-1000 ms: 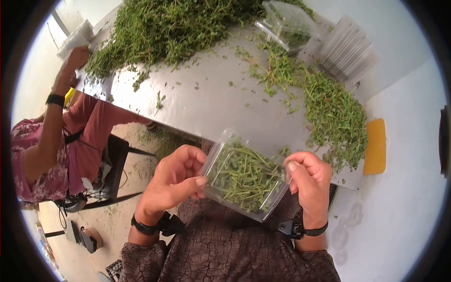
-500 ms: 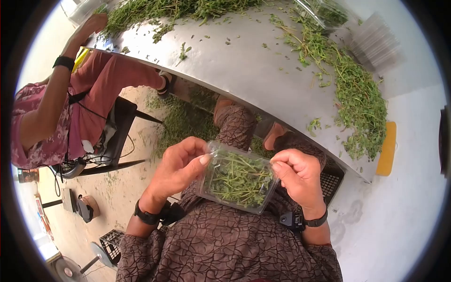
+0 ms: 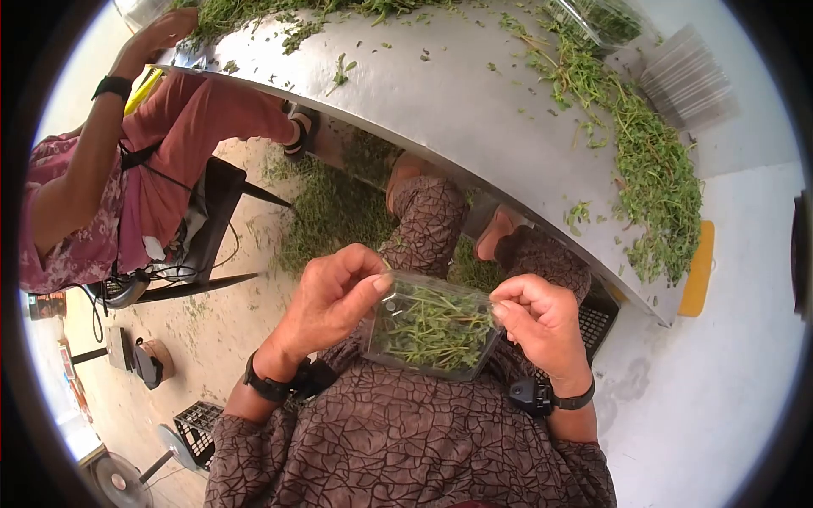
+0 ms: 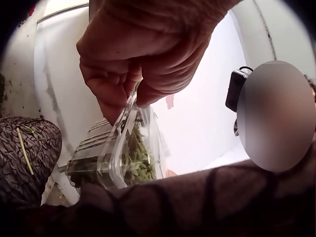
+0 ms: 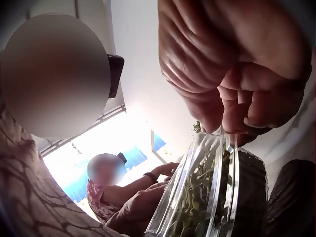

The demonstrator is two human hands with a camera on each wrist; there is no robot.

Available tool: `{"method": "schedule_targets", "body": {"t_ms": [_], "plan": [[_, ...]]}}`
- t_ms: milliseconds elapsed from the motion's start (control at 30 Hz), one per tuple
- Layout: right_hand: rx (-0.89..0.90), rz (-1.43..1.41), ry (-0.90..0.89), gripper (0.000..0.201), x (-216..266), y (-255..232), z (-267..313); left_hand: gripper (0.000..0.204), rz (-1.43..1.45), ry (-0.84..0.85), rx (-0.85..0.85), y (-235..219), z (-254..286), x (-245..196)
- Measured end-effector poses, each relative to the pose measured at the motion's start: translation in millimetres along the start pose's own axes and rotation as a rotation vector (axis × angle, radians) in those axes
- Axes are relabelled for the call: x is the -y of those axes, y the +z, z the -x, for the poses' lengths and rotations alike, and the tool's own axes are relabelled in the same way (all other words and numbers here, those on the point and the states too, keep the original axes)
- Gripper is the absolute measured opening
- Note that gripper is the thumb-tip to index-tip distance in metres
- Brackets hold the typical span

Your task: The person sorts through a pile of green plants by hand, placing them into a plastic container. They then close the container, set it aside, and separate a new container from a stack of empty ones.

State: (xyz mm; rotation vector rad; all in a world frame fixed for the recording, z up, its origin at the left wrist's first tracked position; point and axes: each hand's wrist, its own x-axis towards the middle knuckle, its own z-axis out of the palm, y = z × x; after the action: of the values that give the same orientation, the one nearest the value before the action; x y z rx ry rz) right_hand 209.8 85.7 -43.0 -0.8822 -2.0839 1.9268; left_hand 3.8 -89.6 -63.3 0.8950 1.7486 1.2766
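Observation:
A clear plastic clamshell box (image 3: 423, 370) full of green leafy stems (image 3: 436, 326) is held up over the lap, close to the patterned top. My left hand (image 3: 334, 298) pinches its upper left corner between thumb and fingers. At the opposite upper corner, my right hand (image 3: 546, 326) pinches the rim the same way. The left wrist view shows the ridged wall and double rim of the box (image 4: 106, 158) below the fingertips. In the right wrist view, thumb and fingers press together on the rim of the box (image 5: 212, 190), with stems visible through the plastic.
Ahead is a metal table (image 3: 474, 102) bearing a heap of greens (image 3: 656, 186), a filled box (image 3: 601, 21) and a stack of clear boxes (image 3: 690, 80). A yellow board (image 3: 699, 275) stands by the wall. Another person (image 3: 85, 203) sits at left. A black crate (image 3: 600, 320) is below the table.
The box has come back from the table edge to over the lap, as the head view shifted. My left thumb has moved from the box's side to its upper corner. The right hand keeps its pinch.

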Motion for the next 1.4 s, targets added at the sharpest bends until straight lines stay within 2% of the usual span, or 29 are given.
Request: {"method": "schedule_targets", "body": {"t_ms": [200,267,600,900,967,1100,1200,1267,1333,1400], "plan": [[0.02,-0.09,0.123,0.014,2.4,-5.8,5.6,0.014,-0.047,0.026,0.02,-0.2,0.4,-6.4],[0.083,-0.139,0.185,0.014,1.7,-11.3,10.1,0.013,-0.05,0.061,0.033,0.3,1.2,-4.5],[0.052,-0.146,0.211,0.01,0.2,-12.0,14.9,0.011,-0.12,0.164,0.071,1.8,-0.9,-5.7],[0.015,-0.027,0.098,0.004,0.2,-7.9,16.7,0.008,-0.174,0.273,0.078,1.8,-3.8,-1.7],[0.005,0.031,0.014,0.005,-3.5,-8.3,15.3,0.008,-0.168,0.262,0.079,2.4,-4.0,-1.0],[-0.024,0.106,-0.041,0.004,-7.6,-6.9,12.2,0.008,-0.177,0.196,0.098,1.2,-4.3,-1.4],[-0.03,0.143,-0.084,0.004,-10.3,-6.6,10.1,0.012,-0.173,0.242,0.068,3.3,-7.5,5.2],[-0.011,0.133,-0.026,0.004,-10.5,-6.3,9.8,0.012,-0.169,0.273,0.056,4.9,-8.5,8.2],[-0.01,0.173,-0.035,0.002,-11.7,-7.5,9.0,0.011,-0.123,0.147,0.077,5.1,-9.1,7.7],[0.022,0.147,-0.064,0.004,-14.2,-8.2,8.5,0.008,-0.097,0.131,0.094,5.3,-10.1,10.0]]}}
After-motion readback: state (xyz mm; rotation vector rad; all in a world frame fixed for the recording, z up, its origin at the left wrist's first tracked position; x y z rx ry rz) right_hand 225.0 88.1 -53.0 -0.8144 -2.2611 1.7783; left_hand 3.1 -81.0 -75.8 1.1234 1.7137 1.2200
